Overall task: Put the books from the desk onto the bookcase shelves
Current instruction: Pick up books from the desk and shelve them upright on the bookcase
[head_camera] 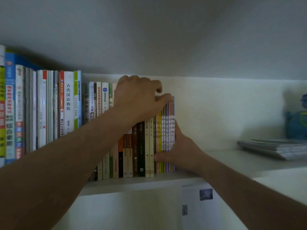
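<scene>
Up on the white shelf [132, 185] at frame centre stands a row of upright books [141, 146], thin pastel-spined books [166, 130] at its right end. Left hand [137, 100] draped over the tops of that thin set, thumb and fingers curled in a clenched grip on the upper edges. Right hand [179, 150] grasping the same set low down, thumb across the spines, fingers behind. Further right, a flat stack of magazines [274, 146] and a blurred blue figure [297, 120].
</scene>
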